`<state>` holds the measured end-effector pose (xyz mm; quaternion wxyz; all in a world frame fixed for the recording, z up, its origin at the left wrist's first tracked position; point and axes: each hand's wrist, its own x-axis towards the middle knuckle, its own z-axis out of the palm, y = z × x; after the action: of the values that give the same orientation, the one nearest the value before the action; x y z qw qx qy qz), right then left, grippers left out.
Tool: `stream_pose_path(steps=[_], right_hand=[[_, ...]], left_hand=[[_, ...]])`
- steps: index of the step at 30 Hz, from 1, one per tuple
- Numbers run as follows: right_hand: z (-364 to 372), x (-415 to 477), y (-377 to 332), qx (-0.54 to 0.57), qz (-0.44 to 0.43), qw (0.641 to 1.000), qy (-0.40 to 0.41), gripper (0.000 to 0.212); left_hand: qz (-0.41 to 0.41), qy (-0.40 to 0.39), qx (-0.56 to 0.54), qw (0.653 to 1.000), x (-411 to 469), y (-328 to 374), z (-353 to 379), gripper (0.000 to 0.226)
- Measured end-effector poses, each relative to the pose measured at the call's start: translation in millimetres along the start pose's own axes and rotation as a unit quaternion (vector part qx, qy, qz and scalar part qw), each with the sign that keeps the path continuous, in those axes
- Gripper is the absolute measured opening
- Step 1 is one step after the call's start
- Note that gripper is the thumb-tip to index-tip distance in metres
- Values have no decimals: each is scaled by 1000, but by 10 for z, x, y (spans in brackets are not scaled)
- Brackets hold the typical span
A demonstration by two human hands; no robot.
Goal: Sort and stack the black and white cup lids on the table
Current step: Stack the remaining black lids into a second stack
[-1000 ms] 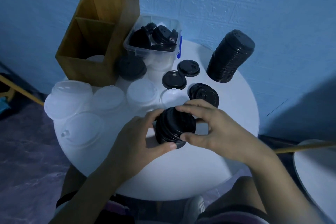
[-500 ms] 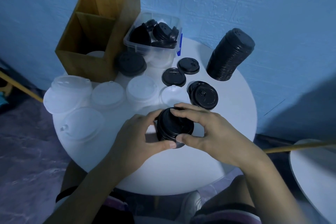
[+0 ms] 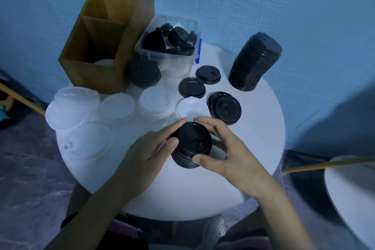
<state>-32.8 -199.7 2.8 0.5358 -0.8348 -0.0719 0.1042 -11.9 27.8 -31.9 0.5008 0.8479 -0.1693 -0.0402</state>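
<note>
Moved off the near edge, the thumb of the left hand [image 3: 146, 152] now presses the short stack of black lids [image 3: 192, 142] from the left. The right hand [image 3: 227, 152] pinches its right side, at the near middle of the round white table [image 3: 182, 193].

Black lid [image 3: 225, 108], toward the right edge of the table [image 3: 182, 195]: embossed square mark resembling a "5", reading uncertain; ring of small raised lettering around it, too small to read; nothing else legible.
</note>
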Motion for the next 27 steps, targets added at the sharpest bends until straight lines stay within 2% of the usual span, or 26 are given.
stream_pose_path(steps=[8, 14, 19, 24, 27], right_hand=[[85, -27, 116, 96, 11, 995, 31, 67], [41, -15, 105, 21, 22, 999, 40, 71], [30, -14, 127, -14, 12, 999, 42, 70], [-40, -8, 139, 20, 2, 1000, -11, 62], [-24, 22, 157, 53, -13, 998, 10, 55]], left_hand=[[17, 1, 45, 999, -1, -8, 14, 45], [20, -12, 84, 996, -17, -10, -27, 47], [9, -31, 70, 997, -17, 30, -34, 56], [-1, 0, 50, 999, -19, 24, 30, 62], [7, 27, 28, 999, -28, 27, 43, 63]])
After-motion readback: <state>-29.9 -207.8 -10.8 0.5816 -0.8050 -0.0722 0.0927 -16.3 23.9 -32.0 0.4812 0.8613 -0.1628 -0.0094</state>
